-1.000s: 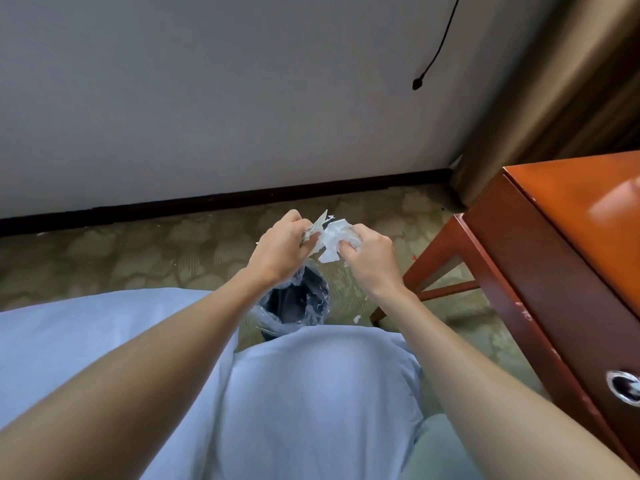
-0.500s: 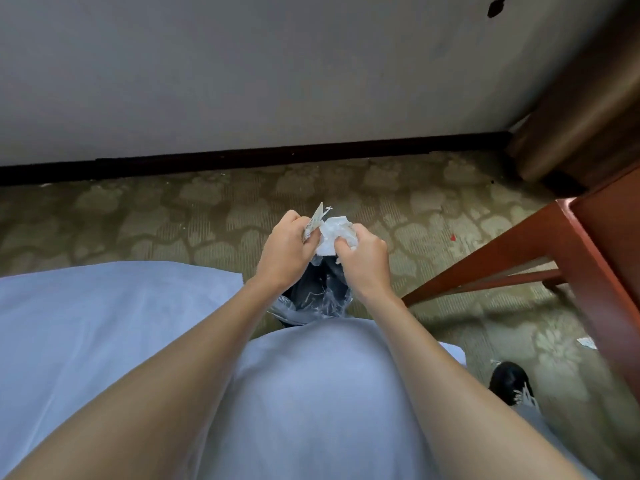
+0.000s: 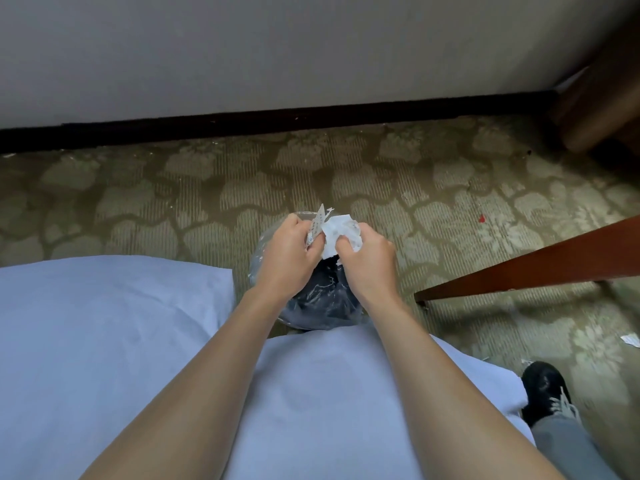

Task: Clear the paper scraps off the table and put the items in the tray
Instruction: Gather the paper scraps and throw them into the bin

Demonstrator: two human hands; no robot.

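Note:
A bunch of white paper scraps (image 3: 337,230) is pinched between both of my hands. My left hand (image 3: 289,258) grips the left part and my right hand (image 3: 367,263) grips the crumpled right part. Both hands hover directly above a small dark bin (image 3: 320,303) lined with a clear plastic bag, standing on the carpet. The table top and the tray are out of view.
A red-brown wooden table rail (image 3: 533,268) slants in from the right. Small paper bits (image 3: 630,339) lie on the patterned carpet near my black shoe (image 3: 542,389). My light blue shirt (image 3: 138,341) fills the foreground. A grey wall with a dark baseboard (image 3: 277,119) is ahead.
My view has tilted down and left, so the table top has left the frame. Both hands, still holding the scraps, now sit right over the bin.

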